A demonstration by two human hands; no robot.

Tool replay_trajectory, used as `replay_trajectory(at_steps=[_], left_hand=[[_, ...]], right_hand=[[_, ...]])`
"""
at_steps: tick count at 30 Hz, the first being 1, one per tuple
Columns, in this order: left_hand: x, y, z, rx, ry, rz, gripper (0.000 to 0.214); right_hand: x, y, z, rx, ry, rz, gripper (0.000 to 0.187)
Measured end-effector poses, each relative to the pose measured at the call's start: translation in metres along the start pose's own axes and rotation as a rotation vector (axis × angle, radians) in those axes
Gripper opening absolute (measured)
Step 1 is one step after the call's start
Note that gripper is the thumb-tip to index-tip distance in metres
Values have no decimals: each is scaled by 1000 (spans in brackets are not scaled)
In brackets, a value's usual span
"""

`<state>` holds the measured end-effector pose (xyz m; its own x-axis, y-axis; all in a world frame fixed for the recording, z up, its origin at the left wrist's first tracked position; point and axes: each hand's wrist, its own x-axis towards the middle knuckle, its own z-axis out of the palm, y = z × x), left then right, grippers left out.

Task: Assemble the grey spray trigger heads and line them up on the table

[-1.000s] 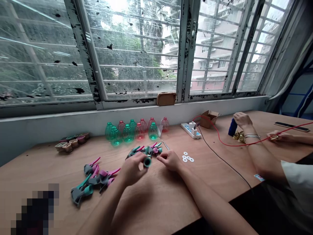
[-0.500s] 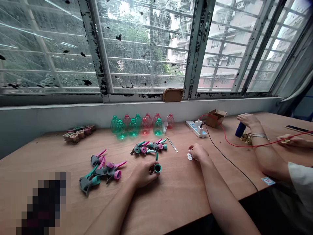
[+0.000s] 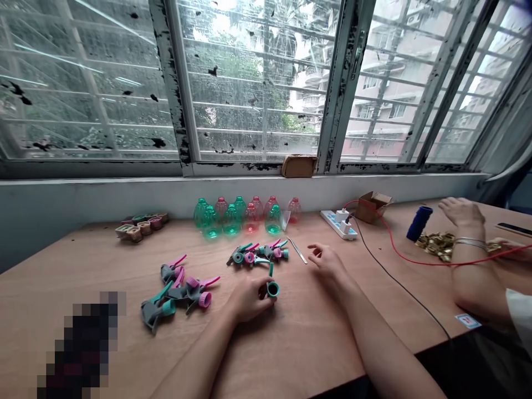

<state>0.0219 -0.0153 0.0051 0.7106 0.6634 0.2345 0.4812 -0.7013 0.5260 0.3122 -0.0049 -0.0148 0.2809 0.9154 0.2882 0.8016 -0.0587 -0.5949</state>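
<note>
In front of the row of bottles [image 3: 245, 217], a teal spray head [image 3: 272, 287] was gripped in the left hand [image 3: 248, 298]. The right hand [image 3: 329, 261] had been lifted from the washers, fingers loosely curled; whether one was pinched could not be told.

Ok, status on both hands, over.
Left hand shut on teal spray head, on table. Right hand beside tweezers, fingers curled, contents unclear. Spray-head pile just behind.

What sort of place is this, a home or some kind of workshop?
Probably a small hand-assembly workshop: a long wooden bench under barred windows, piles of spray-trigger heads, a row of small plastic bottles, and a co-worker's hand by loose brass parts.
</note>
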Motion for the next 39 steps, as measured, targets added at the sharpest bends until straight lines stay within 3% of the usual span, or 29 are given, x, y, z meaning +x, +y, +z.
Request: replay_trajectory(at_steps=[4,7,12,16,22,30,39], left_hand=[[0,2,-1,6,7,-13,22],[1,2,-1,19,51,-22,24],[2,0,0,24,75,-23,24],[2,1,0,26,71,-15,23],[3,1,1,50,120,-71,22],[3,-1,3,58,136,-93,26],[1,-2,3,67,173,-121,22]], right_hand=[[-14,-35,21,276,-86,-300,16],[-25,-55,31,393,-135,-386,18],[-33,-63,34,558,-202,-318,22],[-31,-58,33,567,-206,-302,19],[-31,-58,31,525,-156,-367,18],[-36,-62,33,452,-182,-473,23],[-40,-64,33,660,-222,-332,25]])
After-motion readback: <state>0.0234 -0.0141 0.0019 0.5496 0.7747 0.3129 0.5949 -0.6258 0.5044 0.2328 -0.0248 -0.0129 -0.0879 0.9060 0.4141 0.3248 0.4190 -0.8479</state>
